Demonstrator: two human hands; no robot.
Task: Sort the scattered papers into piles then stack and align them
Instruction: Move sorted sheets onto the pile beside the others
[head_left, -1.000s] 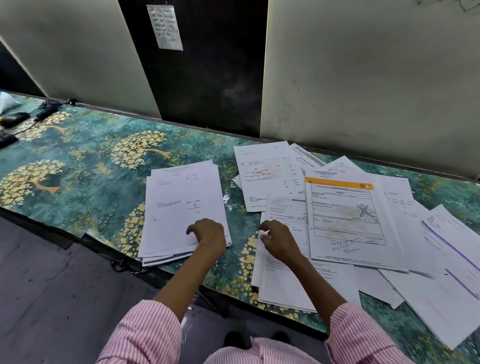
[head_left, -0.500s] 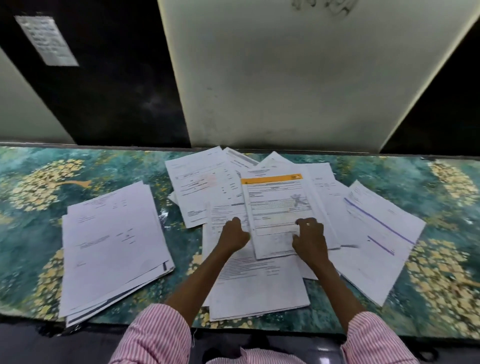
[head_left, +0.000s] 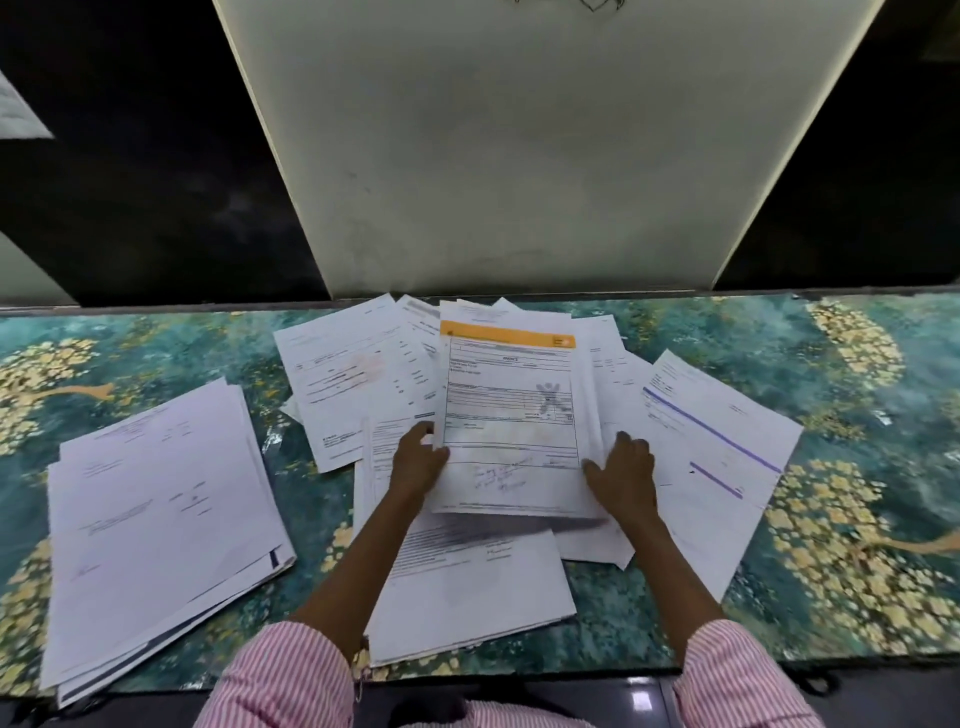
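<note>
Papers lie in two groups on the counter (head_left: 857, 415): a loosely aligned pile (head_left: 156, 519) near the front-left edge, and a scattered spread (head_left: 353, 374) at the middle, reaching the back edge. The left hand (head_left: 418, 462) curls its fingers round the left edge of the orange-banded invoice (head_left: 511, 415), and the right hand (head_left: 621, 478) grasps the right edge. The invoice sits above the spread, casting a shadow on the sheet (head_left: 467, 587) nearest the front edge.
</note>
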